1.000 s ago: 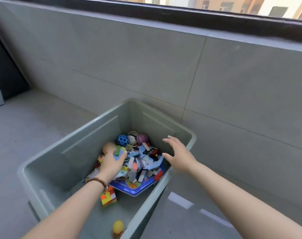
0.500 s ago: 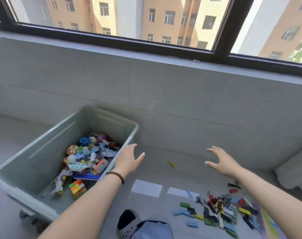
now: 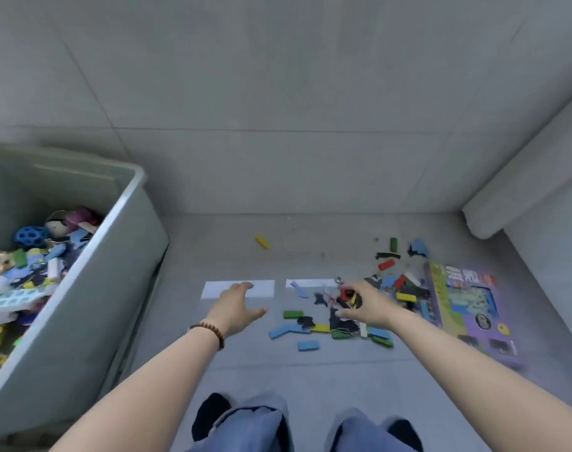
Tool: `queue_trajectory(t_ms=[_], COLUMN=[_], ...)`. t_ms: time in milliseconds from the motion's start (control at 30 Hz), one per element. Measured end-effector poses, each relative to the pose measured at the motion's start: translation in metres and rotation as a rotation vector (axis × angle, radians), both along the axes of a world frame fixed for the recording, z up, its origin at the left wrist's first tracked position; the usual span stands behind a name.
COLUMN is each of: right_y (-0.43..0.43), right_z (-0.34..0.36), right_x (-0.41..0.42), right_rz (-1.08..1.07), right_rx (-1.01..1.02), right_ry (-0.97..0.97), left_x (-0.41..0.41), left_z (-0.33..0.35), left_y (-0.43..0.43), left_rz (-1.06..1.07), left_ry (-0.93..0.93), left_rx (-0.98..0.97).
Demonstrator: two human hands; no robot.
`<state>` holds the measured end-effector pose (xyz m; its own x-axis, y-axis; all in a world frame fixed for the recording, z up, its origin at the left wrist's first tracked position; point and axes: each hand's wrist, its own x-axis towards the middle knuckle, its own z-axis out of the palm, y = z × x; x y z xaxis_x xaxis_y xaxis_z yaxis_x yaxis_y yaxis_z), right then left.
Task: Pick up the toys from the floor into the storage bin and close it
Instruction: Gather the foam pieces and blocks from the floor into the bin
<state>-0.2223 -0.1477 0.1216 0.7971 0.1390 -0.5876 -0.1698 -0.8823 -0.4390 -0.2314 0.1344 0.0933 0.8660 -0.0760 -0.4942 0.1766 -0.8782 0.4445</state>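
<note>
The grey storage bin [image 3: 124,230] stands at the left, lidless, with several toys heaped inside, among them a blue holed ball [image 3: 31,236]. A pile of small coloured blocks and puzzle pieces [image 3: 340,324] lies on the floor at centre right. My right hand [image 3: 366,305] hovers over that pile with fingers spread and curved downward, holding nothing that I can see. My left hand [image 3: 235,308] reaches out open above the floor, left of the pile, with a bead bracelet on its wrist. A purple puzzle box [image 3: 470,308] lies flat to the right of the pile.
A lone yellow block [image 3: 262,241] lies near the wall. Two white floor markings [image 3: 237,289] sit under my left hand. The tiled wall runs along the back, and a pale ledge [image 3: 506,190] juts in at right. My knees and dark socks [image 3: 209,415] are at the bottom.
Both hands left the bin and swung right and down toward the floor pile. The view dropped from the window to the floor; the bin now sits at the left edge.
</note>
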Motion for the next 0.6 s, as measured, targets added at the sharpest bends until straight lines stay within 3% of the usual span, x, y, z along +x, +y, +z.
queue_trajectory(t_ms=[367,600], right_y=[0.017,0.033], right_z=[-0.157,-0.204], right_x=[0.017,0.021], right_rz=[-0.064,-0.068], right_rx=[0.253,0.215], right_ry=[0.041,-0.065], left_x=[0.036,0.027], left_z=[-0.137,-0.177], left_y=[-0.037,-0.044], left_rz=[-0.204,-0.195], left_ry=[0.119,0.009], left_rx=[0.035,-0.043])
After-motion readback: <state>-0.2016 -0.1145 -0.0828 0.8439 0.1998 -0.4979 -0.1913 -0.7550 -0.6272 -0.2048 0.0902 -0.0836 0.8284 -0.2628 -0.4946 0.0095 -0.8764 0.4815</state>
